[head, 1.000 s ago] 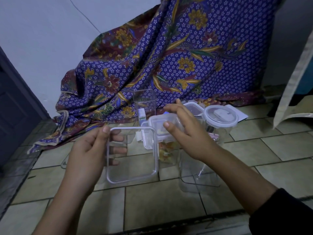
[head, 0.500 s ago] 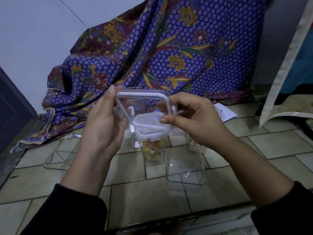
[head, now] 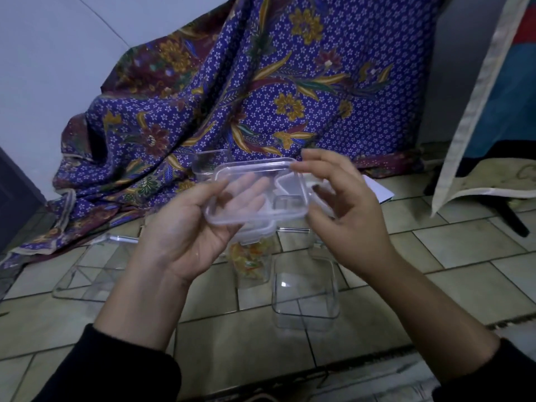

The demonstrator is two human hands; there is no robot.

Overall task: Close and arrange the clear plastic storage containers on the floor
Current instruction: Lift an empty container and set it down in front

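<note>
Lid (head: 256,181) tipped flatter (clear, rounded), left hand (head: 185,236), right hand (head: 353,227) gripping

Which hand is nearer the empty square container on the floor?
Right: the right hand is just above the empty square container; the left hand is farther off, up and left.

Lid (head: 255,195) in the grip: I log it as colourless clear plastic with a milky white rim. Behind the grip, draped cloth (head: 261,97): violet-blue ground, tiny white star-flowers all over, mustard-yellow blossoms and long leaves, touches of green, maroon band along the border. Straight below the grip, clear container (head: 251,256) showing orange, yellow and green pieces inside. Below-right of the grip, second container (head: 306,297), colourless. Floor tiles (head: 464,256): pale grey-beige, darker grout lines. Sleeves (head: 116,369) nearest me: black. Far right of the grip, hanging fabric (head: 504,105): cream edge, blue and red panels. Wall (head: 58,68) up-left: plain pale grey.
</note>
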